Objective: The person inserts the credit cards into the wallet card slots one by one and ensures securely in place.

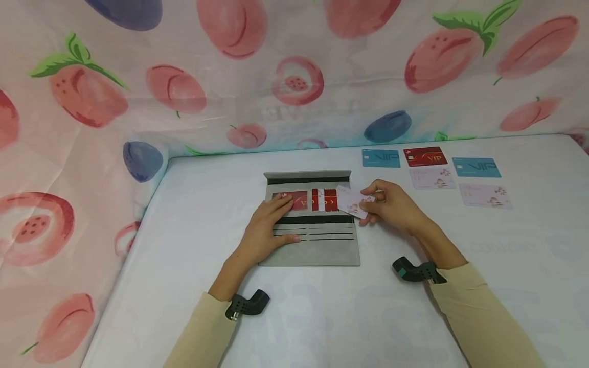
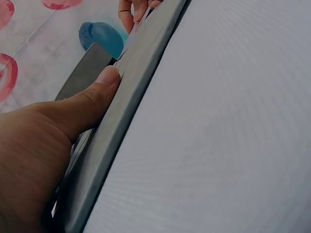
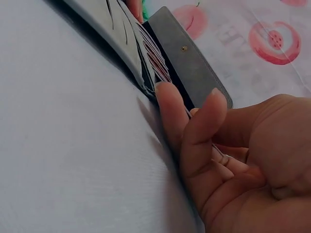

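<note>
A grey wallet (image 1: pixel 317 250) lies open and flat on the table, with dark bands and rows of slots across it. The left hand (image 1: pixel 269 225) rests on its left side, fingers spread over a red VIP card (image 1: pixel 300 200) and thumb on the lower part. To the right of that card sit more red card parts (image 1: pixel 330 200) with a pale strip across them. The right hand (image 1: pixel 391 207) pinches a pale pink flowered card (image 1: pixel 352 202) at its right end; the card is tilted and overlaps the wallet's right edge. In the right wrist view the fingers mostly hide this card.
At the back right lie two blue VIP cards (image 1: pixel 381 158) (image 1: pixel 476 167), a red VIP card (image 1: pixel 425 156) and two pale pink cards (image 1: pixel 432 178) (image 1: pixel 485 196). A fruit-patterned cloth (image 1: pixel 294 117) hangs behind the white table (image 1: pixel 322 317).
</note>
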Action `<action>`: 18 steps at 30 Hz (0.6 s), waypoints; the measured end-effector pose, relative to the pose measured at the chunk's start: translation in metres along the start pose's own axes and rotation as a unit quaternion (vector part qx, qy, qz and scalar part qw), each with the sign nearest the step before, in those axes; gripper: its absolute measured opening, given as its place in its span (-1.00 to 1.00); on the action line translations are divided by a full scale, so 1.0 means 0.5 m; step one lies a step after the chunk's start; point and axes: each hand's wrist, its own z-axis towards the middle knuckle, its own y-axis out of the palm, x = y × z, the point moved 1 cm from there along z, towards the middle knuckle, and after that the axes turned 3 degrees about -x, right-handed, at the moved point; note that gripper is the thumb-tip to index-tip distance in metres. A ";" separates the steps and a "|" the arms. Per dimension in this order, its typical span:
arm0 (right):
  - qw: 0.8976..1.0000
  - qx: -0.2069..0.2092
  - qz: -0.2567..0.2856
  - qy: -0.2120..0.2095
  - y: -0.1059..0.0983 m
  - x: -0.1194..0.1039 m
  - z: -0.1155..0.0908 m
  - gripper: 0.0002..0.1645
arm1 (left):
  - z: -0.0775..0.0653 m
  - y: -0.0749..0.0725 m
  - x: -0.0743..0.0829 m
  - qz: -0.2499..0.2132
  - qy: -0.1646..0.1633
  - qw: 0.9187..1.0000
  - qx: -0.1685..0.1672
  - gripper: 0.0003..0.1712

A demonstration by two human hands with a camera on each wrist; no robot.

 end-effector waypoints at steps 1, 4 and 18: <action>1.000 -0.001 -0.004 -0.001 0.000 0.000 0.000 -0.63 | 0.000 0.000 0.000 -0.002 0.000 1.000 0.000 -0.05; 1.000 -0.004 -0.009 -0.005 0.000 -0.003 -0.001 -0.62 | -0.001 0.000 0.000 -0.001 0.001 1.000 0.001 -0.05; 0.998 -0.011 -0.063 -0.017 -0.005 -0.022 -0.008 -0.69 | -0.001 -0.003 0.001 -0.002 0.003 1.000 -0.001 -0.05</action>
